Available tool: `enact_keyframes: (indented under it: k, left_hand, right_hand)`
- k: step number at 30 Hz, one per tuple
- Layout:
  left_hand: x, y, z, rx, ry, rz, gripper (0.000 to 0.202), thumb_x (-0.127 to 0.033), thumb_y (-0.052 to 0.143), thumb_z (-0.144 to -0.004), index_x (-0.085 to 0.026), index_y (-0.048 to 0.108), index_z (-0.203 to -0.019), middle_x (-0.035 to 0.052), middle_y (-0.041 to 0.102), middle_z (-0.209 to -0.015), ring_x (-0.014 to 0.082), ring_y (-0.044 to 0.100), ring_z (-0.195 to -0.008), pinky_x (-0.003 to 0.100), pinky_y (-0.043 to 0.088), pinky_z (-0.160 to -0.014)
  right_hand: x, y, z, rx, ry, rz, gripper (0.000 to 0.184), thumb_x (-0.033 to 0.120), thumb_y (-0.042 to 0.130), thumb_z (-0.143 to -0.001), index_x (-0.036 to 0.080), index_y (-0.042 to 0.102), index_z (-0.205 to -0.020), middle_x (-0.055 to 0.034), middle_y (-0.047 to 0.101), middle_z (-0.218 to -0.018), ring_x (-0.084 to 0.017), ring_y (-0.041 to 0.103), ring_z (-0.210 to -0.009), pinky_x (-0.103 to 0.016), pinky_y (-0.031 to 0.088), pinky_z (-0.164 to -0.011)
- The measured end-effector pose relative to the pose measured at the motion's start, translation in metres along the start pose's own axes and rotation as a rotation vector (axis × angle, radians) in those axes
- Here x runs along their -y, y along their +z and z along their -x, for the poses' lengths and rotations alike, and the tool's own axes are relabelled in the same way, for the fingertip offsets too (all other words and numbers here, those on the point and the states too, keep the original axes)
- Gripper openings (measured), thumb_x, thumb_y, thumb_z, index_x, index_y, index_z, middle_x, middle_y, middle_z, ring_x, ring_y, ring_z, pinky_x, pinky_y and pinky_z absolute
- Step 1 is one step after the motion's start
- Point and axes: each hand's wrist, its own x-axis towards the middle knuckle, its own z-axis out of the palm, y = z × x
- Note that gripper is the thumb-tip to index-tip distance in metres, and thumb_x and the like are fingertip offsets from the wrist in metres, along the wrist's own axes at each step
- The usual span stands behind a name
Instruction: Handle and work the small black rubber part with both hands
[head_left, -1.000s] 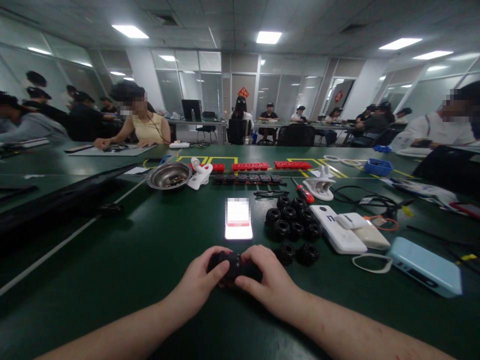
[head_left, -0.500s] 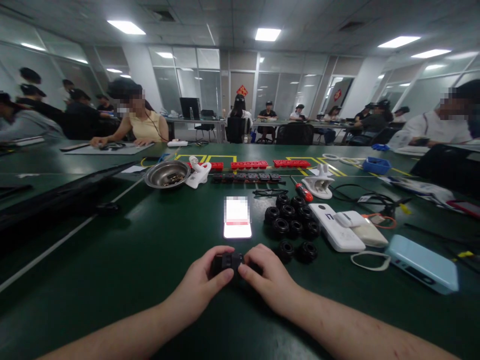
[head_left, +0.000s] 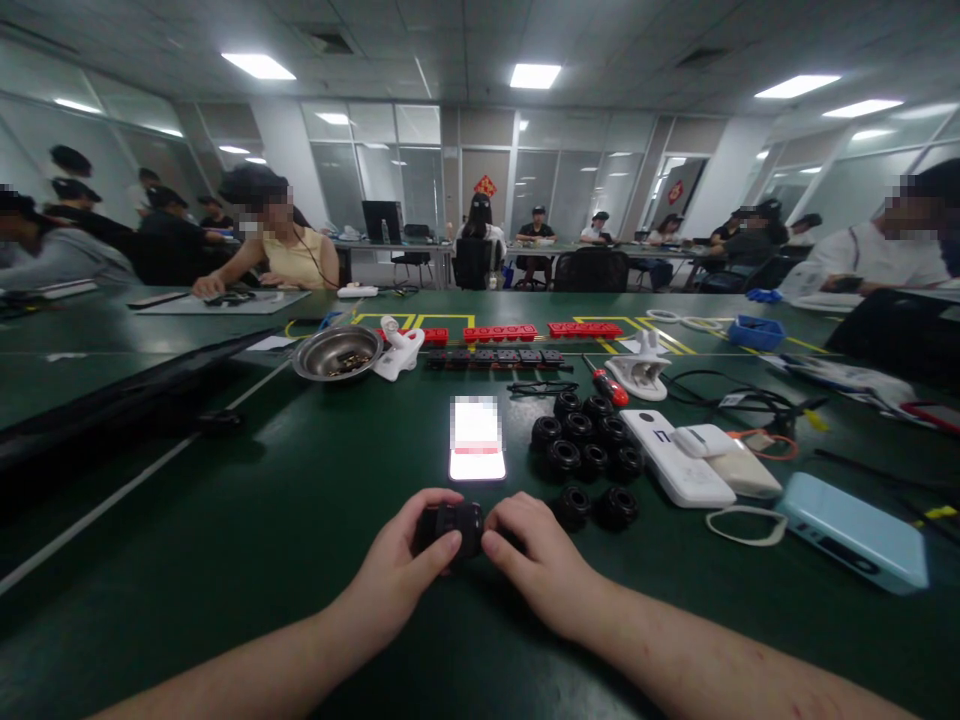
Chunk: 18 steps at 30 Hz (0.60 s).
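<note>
My left hand (head_left: 397, 555) is closed round a black, ridged, wheel-like part (head_left: 469, 528), thumb in front and fingers behind. My right hand (head_left: 540, 560) is at the part's right side, thumb and fingers curled in close to each other. Whatever its fingertips may pinch is hidden in shadow. To the right sits a cluster of similar black round parts (head_left: 578, 425), with two more, one a black ring-like part (head_left: 616, 506), nearer me. Just beyond my hands lies a phone (head_left: 478, 464) with a lit screen.
A steel bowl (head_left: 337, 353) with small metal pieces stands at the back left, beside a white stand (head_left: 400, 352). Red trays (head_left: 501, 332) and a black strip (head_left: 495, 358) lie farther back. On the right are a screwdriver (head_left: 611, 389), white power bank (head_left: 679, 465) and light-blue box (head_left: 855, 530).
The black part has turned so its round end shows more toward the right. My right fingertips have drawn slightly away from it; the view has shifted a little.
</note>
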Motion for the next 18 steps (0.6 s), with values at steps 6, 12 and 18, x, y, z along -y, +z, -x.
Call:
enact_keyframes:
  k: [6,12,18]
  left_hand:
    - [0.0015,-0.0019,-0.0009,0.054,0.018,-0.035,0.034,-0.04,0.055,-0.072,-0.021,0.05,-0.1,0.0015,0.057,-0.091,0.0172,0.054,-0.078,0.027,0.044,-0.067]
    - [0.0004,-0.0029,-0.0031,0.024,0.009,-0.015,0.03,-0.044,0.051,-0.072,-0.02,0.054,-0.089,0.0007,0.057,-0.081,0.0176,0.055,-0.072,0.027,0.044,-0.06]
    - [0.0011,-0.0012,-0.0001,-0.039,0.036,-0.039,0.032,-0.036,0.056,-0.07,-0.022,0.049,-0.097,0.0016,0.055,-0.09,0.0192,0.054,-0.08,0.028,0.044,-0.065]
  right_hand:
    - [0.0023,-0.0009,-0.0011,-0.024,-0.012,-0.048,0.022,0.035,0.052,-0.08,0.018,0.049,-0.067,0.0003,0.051,-0.068,-0.016,0.046,-0.069,-0.028,0.036,-0.063]
    - [0.0057,-0.0025,0.0014,-0.045,-0.058,-0.037,0.033,0.038,0.068,-0.065,0.019,0.05,-0.085,-0.0014,0.052,-0.083,-0.018,0.047,-0.078,-0.031,0.038,-0.07]
    - [0.003,-0.0006,-0.0006,-0.007,-0.021,-0.029,0.025,0.038,0.045,-0.083,0.018,0.049,-0.068,0.0002,0.051,-0.069,-0.016,0.045,-0.071,-0.03,0.036,-0.066]
